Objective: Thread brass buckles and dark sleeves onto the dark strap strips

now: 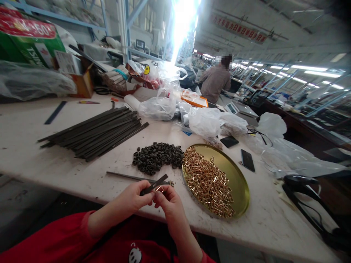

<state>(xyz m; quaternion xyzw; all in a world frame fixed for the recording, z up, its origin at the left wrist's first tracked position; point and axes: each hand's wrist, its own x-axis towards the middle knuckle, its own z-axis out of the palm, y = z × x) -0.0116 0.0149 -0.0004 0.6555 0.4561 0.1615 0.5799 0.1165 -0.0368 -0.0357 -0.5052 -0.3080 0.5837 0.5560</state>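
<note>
My left hand (pixel 135 197) pinches a short dark strap (pixel 155 183) near the table's front edge. My right hand (pixel 168 201) is closed on a small gold buckle (pixel 159 189) at the strap's near end. Both hands meet just left of a round gold tray (pixel 239 181) that holds several gold buckles (pixel 208 180). Behind my hands lies a pile of small dark loops (pixel 158 156). A long thin dark strap (pixel 127 176) lies flat on the table beside my left hand.
A bundle of long dark straps (pixel 94 132) lies at the left. Clear plastic bags (pixel 204 119), two phones (pixel 247 160), boxes (pixel 30 40) and a black cable (pixel 304 199) crowd the back and right. A person (pixel 216 81) works farther back.
</note>
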